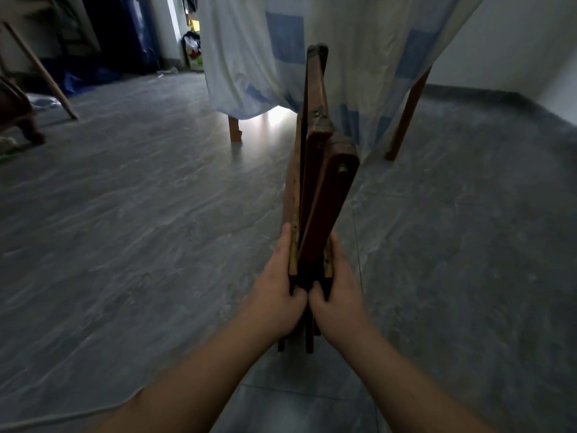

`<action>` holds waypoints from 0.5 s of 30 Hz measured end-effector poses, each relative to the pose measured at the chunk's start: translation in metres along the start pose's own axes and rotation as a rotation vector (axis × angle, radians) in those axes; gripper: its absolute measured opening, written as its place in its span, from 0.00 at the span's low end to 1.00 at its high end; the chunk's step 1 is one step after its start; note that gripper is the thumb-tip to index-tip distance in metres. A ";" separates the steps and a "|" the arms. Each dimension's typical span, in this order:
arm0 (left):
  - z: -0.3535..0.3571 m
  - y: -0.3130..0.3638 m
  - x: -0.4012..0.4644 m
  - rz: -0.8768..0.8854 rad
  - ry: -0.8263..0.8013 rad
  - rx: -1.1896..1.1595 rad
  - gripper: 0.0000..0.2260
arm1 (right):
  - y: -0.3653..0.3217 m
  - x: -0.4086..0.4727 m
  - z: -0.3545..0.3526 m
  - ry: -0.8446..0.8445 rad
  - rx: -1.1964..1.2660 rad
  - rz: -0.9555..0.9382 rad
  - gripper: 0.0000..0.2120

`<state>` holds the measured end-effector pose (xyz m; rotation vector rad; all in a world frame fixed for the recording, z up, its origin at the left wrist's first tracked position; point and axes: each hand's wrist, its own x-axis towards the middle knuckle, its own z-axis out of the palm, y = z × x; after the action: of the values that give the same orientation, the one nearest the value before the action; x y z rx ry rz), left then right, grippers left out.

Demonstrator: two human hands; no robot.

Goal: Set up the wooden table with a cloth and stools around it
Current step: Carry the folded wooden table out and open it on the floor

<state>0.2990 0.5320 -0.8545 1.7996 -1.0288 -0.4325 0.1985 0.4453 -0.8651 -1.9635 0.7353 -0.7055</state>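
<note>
Both hands, left hand (276, 289) and right hand (338, 295), grip a folded, seemingly wooden stool (318, 182). The cloth (359, 57) drapes the bench (406, 117) behind

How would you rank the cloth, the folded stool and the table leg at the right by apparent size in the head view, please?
1. cloth, by far the largest
2. folded stool, though its nearness to the camera inflates it
3. table leg at the right, smallest, partly hidden by the cloth

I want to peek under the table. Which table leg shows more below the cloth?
The right table leg: the cloth lifts high there, baring much of it. The left table leg shows only its foot.
</note>
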 end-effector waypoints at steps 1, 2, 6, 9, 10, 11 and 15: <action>0.003 -0.001 0.001 -0.016 0.021 0.003 0.44 | -0.004 0.001 0.002 0.021 0.027 0.027 0.41; 0.006 -0.002 0.002 -0.027 0.042 -0.002 0.43 | -0.007 0.002 0.004 0.038 0.051 0.051 0.42; 0.010 -0.006 0.004 -0.069 0.049 -0.048 0.42 | -0.010 0.003 0.007 0.066 0.124 0.098 0.43; 0.005 -0.003 0.001 -0.083 -0.012 -0.054 0.43 | -0.016 0.001 0.004 0.079 0.123 0.109 0.41; 0.004 -0.002 0.001 -0.077 -0.001 -0.073 0.43 | -0.017 0.001 0.004 0.087 0.134 0.116 0.40; 0.002 -0.001 0.000 -0.066 0.026 -0.084 0.42 | -0.017 0.001 0.004 0.091 0.145 0.131 0.40; -0.015 -0.004 0.002 -0.057 0.122 -0.028 0.37 | -0.013 0.003 -0.003 0.107 0.148 0.168 0.39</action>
<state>0.3120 0.5395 -0.8507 1.8112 -0.8849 -0.3658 0.2009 0.4468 -0.8516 -1.7186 0.8760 -0.7454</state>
